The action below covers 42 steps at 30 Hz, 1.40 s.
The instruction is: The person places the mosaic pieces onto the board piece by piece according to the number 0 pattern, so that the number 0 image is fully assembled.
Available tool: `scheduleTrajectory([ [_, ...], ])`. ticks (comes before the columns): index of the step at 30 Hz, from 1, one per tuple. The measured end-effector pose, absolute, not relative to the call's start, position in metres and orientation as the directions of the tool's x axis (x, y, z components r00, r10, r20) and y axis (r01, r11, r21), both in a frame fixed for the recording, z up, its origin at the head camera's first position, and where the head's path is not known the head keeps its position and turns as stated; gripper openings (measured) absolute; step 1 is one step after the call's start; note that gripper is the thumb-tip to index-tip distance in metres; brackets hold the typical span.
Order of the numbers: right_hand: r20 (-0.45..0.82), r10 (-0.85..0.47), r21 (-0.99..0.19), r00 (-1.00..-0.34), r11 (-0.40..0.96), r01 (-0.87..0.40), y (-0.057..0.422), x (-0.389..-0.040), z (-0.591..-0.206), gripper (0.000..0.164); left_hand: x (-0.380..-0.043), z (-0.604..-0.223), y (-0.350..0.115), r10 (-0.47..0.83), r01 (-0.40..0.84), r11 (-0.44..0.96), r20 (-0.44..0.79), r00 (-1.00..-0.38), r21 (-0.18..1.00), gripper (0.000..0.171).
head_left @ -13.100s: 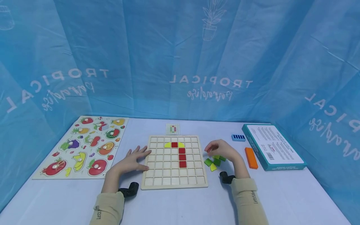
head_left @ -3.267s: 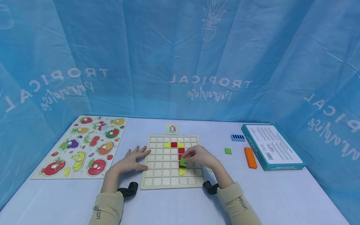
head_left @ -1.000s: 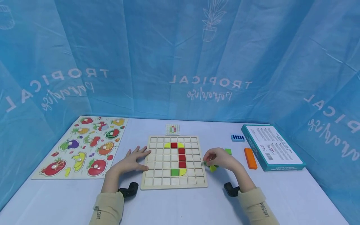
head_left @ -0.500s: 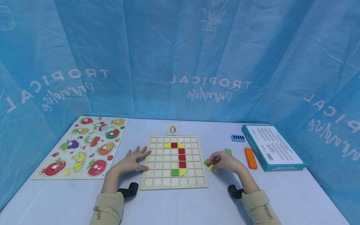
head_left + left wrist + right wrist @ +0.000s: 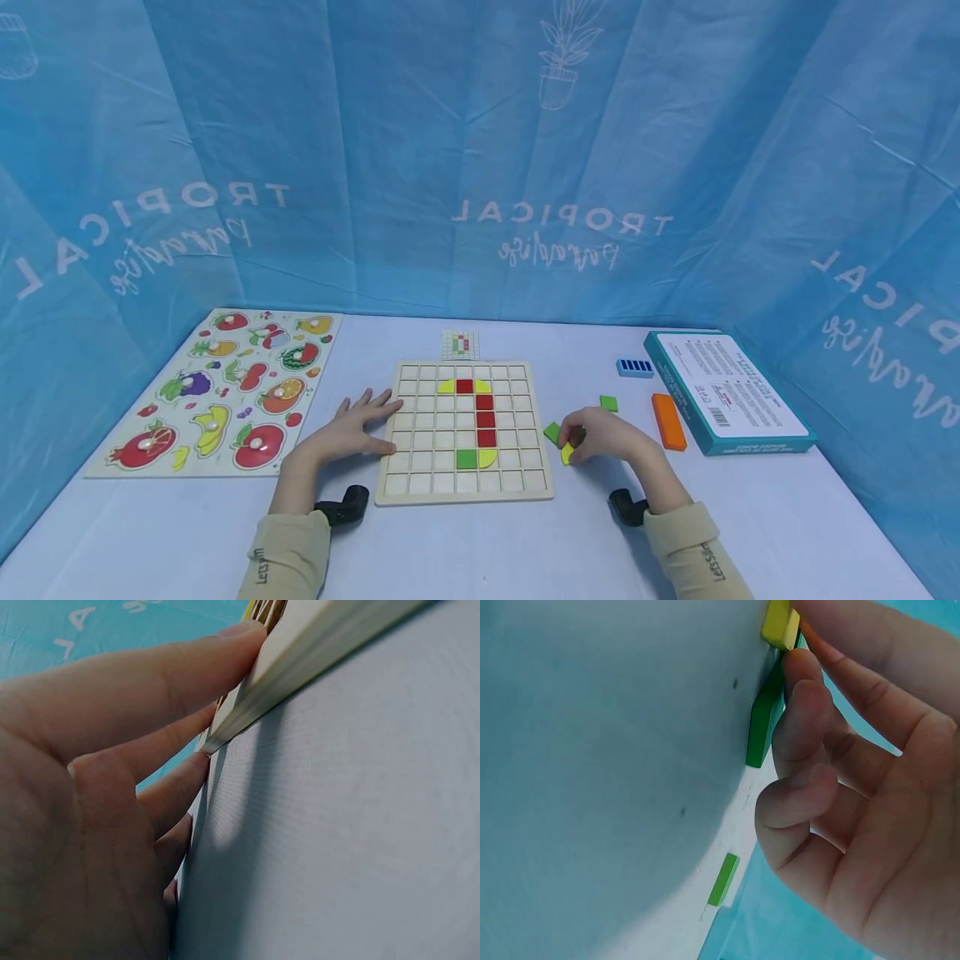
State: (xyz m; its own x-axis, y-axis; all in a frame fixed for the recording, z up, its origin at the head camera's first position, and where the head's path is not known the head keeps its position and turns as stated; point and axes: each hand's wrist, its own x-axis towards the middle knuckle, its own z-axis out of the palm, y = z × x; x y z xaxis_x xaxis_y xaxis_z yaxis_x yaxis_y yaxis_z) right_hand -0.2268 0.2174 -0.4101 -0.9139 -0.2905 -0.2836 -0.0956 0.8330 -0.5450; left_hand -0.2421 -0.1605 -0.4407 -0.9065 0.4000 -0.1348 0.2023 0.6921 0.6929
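Observation:
A wooden grid board [image 5: 438,483] lies in front of me, with red squares [image 5: 486,420], yellow quarter-circle tiles and a green square [image 5: 467,459] set in its cells. My left hand [image 5: 348,433] is spread at the board's left edge; in the left wrist view its thumb and fingertips touch the board's side [image 5: 259,686]. Right of the board, my right hand [image 5: 603,433] pinches a loose yellow quarter-circle tile [image 5: 567,453], also seen at the fingertips in the right wrist view. A loose green tile [image 5: 552,432] lies beside these fingers, another green tile [image 5: 608,403] beyond the hand.
A small pattern card [image 5: 460,344] lies behind the board. At left is a fruit knob puzzle [image 5: 247,408]. On the right are a blue slotted block [image 5: 634,367], an orange bar [image 5: 669,422] and a teal box [image 5: 738,392]. A blue curtain [image 5: 480,167] hangs behind the table.
A yellow quarter-circle and a green square have joined the board's lower row since the oldest frame. Lately my right hand shifted slightly within the loose tiles to the yellow one; the left hand stayed put.

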Motion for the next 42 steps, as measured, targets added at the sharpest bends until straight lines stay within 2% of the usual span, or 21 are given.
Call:
scheduleTrajectory([
  [20,-0.269,-0.281,-0.493,-0.921,0.862,-0.119,0.217,-0.228,-0.411,0.022,-0.243,-0.442,-0.161,0.406,0.207,0.686,-0.132,-0.904,0.697,0.077],
  [32,-0.222,-0.294,-0.682,-0.93,0.728,-0.068,0.208,-0.236,-0.404,0.008,-0.244,-0.443,-0.161,0.403,0.205,0.689,-0.133,-0.905,0.695,0.078],
  [42,-0.185,-0.301,-0.764,-0.935,0.643,-0.056,0.189,-0.239,-0.397,0.009,-0.243,-0.442,-0.16,0.4,0.202,0.696,-0.139,-0.906,0.689,0.077],
])
